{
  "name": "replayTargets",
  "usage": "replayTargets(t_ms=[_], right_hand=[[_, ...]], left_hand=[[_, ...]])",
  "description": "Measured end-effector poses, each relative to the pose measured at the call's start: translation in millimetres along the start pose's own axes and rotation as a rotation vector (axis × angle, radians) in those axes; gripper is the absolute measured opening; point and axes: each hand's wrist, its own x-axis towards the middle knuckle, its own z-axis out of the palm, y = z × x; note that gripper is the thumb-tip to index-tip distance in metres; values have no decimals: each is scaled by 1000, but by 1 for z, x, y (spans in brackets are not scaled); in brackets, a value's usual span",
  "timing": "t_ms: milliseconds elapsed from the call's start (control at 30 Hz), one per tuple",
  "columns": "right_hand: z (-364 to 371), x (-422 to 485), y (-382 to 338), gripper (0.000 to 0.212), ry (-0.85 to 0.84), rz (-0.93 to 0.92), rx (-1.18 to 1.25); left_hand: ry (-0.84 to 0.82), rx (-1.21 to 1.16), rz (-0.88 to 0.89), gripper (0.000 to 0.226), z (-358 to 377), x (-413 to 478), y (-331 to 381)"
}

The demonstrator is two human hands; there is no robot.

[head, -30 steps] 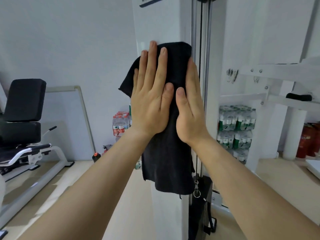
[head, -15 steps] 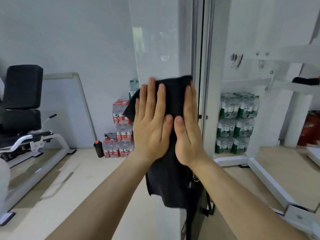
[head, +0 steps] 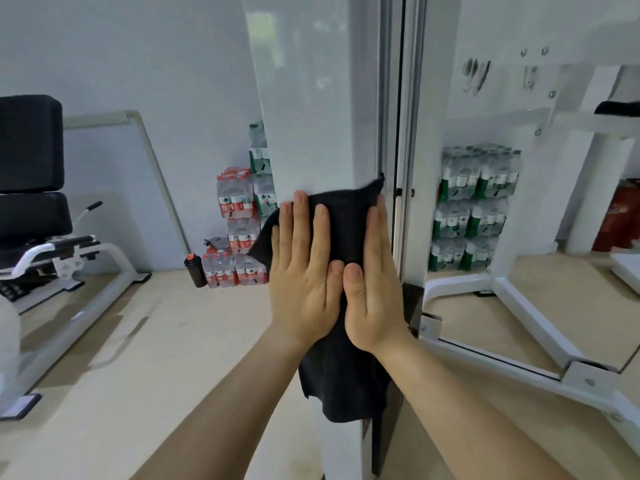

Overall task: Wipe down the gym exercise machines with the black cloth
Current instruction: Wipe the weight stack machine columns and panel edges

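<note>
The black cloth (head: 341,375) hangs flat against the front of a tall white machine column (head: 304,109) in the middle of the view. My left hand (head: 303,271) and my right hand (head: 372,282) lie side by side on the cloth, palms pressed flat against it, fingers pointing up and thumbs touching. The cloth's top edge shows above my fingertips and its lower part droops below my wrists. Metal guide rails (head: 398,98) run up the column's right side.
A black-padded seat machine (head: 31,174) with a white frame stands at the left. Packs of bottled water (head: 239,230) and a black bottle (head: 195,271) sit by the wall. More bottle packs (head: 471,209) and a white frame base (head: 519,306) are at the right.
Both hands have slid the cloth down the column, from high up to around its middle. The view has tilted downward with them.
</note>
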Motion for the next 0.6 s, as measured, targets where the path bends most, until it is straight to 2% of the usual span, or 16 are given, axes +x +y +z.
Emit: replayTargets(t_ms=[133, 233, 433, 600], right_hand=[[0, -36, 2, 61, -31, 78, -194], [-3, -27, -18, 62, -13, 119, -125], [1, 35, -48, 66, 152, 256, 24], [12, 30, -35, 68, 211, 217, -28]], left_hand=[[-120, 32, -18, 60, 0, -37, -2], [-195, 82, -5, 60, -18, -28, -5], [-172, 50, 51, 61, -35, 19, -1], [-190, -4, -17, 55, -22, -28, -8]])
